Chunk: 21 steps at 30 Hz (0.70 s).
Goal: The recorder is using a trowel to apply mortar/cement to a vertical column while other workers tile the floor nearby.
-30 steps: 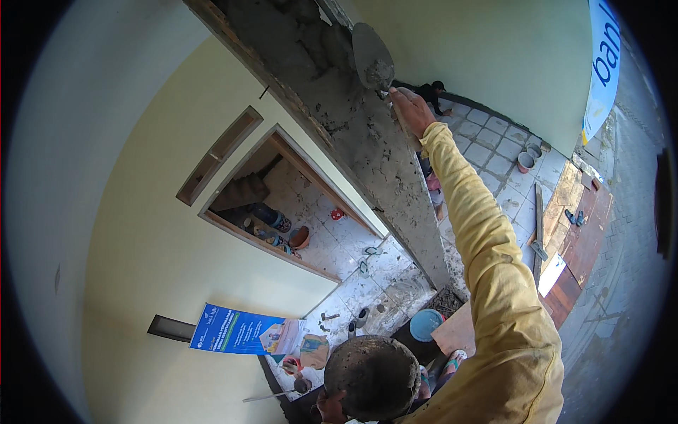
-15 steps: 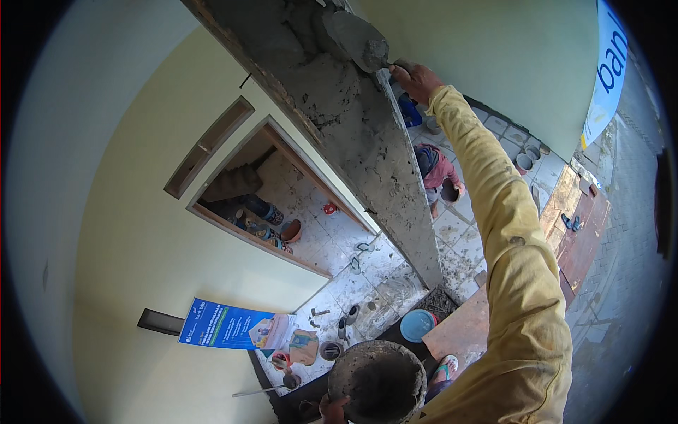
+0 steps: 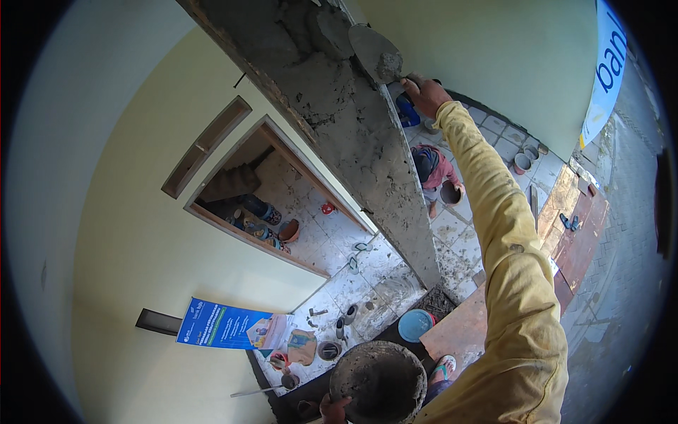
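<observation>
My right hand (image 3: 427,96), at the end of a yellow sleeve, grips the handle of a trowel (image 3: 372,48). A lump of grey mortar sits on its blade near the handle. The blade is at the right edge of a long beam (image 3: 367,159) coated with wet, uneven mortar. Low in the view, my left hand (image 3: 335,408) holds the rim of a dark, mortar-crusted bucket (image 3: 381,378); the fingers lie partly inside it. The inside of the bucket is dark, with some mortar on its walls.
Far below, a person in a pink top (image 3: 441,169) crouches by a bucket (image 3: 450,192) on the tiled floor. A blue-rimmed bucket (image 3: 417,326) stands near a wooden board (image 3: 459,318). A doorway (image 3: 275,198) opens at left, above a blue banner (image 3: 229,325).
My right hand and the trowel have shifted slightly right and down, toward the beam's right edge. My left hand still holds the bucket in nearly the same place.
</observation>
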### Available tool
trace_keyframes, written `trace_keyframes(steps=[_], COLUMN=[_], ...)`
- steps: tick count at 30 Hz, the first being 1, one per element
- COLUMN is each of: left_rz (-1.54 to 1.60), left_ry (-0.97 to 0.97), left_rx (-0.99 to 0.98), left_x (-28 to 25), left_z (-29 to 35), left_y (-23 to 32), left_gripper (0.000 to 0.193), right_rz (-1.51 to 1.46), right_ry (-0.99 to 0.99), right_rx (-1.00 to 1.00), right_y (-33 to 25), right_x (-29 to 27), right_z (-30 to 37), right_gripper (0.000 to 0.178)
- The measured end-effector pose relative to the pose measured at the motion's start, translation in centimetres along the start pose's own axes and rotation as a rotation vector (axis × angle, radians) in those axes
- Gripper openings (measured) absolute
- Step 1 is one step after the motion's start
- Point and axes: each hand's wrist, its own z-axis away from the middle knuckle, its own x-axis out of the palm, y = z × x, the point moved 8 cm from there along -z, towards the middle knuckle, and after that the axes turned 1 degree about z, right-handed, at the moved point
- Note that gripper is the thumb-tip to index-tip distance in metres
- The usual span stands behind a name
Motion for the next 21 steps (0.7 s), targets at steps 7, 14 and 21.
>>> trace_keyframes(steps=[7, 14, 21], left_rz=[-0.064, -0.498, -0.478], left_ry=[0.041, -0.203, -0.149], left_rx=[-0.015, 0.219, 0.049], left_x=[-0.5, -2.6, 1.5], left_z=[0.2, -0.2, 0.0], left_y=[0.7, 0.9, 4.1], left_gripper=[0.029, 0.029, 0.027], right_rz=[-0.483, -0.879, -0.946], right_ry=[0.060, -0.008, -0.079], right_rx=[0.246, 0.370, 0.313], right_y=[2.2, -5.2, -11.2], right_x=[2.7, 5.8, 4.6], right_z=[5.5, 9.4, 6.2], right_gripper=[0.047, 0.046, 0.043])
